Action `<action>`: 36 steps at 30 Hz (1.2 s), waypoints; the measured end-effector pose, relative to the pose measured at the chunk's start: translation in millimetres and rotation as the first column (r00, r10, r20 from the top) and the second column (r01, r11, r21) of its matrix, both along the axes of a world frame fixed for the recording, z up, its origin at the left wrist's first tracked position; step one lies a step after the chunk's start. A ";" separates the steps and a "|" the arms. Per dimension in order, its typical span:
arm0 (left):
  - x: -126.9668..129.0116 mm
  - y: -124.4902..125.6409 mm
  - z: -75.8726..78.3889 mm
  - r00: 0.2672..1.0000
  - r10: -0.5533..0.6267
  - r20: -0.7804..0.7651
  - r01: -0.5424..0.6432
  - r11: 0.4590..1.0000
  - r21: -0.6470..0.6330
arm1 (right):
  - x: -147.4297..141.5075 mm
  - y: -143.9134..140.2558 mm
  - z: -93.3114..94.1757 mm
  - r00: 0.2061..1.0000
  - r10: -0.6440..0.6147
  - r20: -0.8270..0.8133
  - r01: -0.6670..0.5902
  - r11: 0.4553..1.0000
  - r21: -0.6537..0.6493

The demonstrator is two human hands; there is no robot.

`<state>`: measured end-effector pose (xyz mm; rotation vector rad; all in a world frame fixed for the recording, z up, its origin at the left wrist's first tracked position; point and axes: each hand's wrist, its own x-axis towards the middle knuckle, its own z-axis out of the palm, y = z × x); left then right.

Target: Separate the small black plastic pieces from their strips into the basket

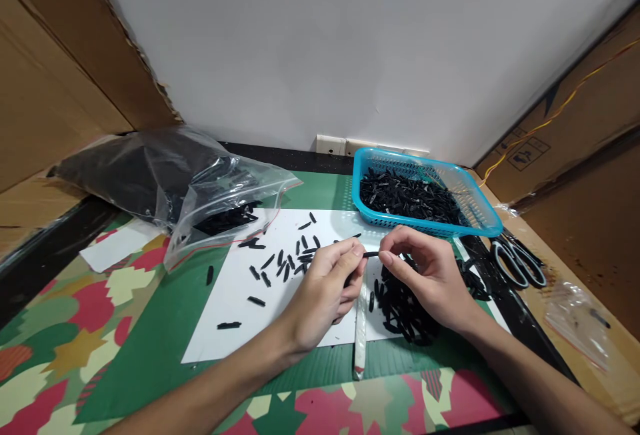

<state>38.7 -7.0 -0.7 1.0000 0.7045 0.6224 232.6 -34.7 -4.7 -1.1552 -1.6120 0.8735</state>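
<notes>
A small black strip (371,254) spans the gap between my two hands above a sheet of white paper (215,338). My left hand (327,288) pinches one end of it between thumb and forefinger, the other fingers curled in. At its other end, my right hand (425,271) has thumb and fingertips closed on the strip. Loose short black pieces (285,267) lie scattered on the paper to the left. Under my right hand is a heap of black pieces (403,308), partly covered by it. A narrow white stick (360,345) lies between the hands, pointing toward me.
A blue plastic basket (430,227) full of black pieces stands at the back right. At the left lies a clear zip bag (225,188) with black pieces. Scissors (517,265) and a small plastic bag (575,321) are at the right. Cardboard (590,188) flanks the workspace.
</notes>
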 end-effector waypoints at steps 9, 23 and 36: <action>-0.1 0.7 3.3 1.000 0.007 0.001 -0.007 1.000 0.009 | 1.1 0.6 -1.5 1.000 -0.006 0.023 0.005 1.000 0.023; 1.4 1.4 -1.9 1.000 -0.004 0.022 0.003 0.999 0.045 | 1.5 0.9 -3.2 1.000 -0.007 -0.008 0.007 0.999 0.042; -1.2 0.1 -6.5 0.996 -0.091 -0.025 0.087 0.990 -0.114 | 40.6 17.7 14.3 0.726 -0.594 0.346 0.349 0.752 0.559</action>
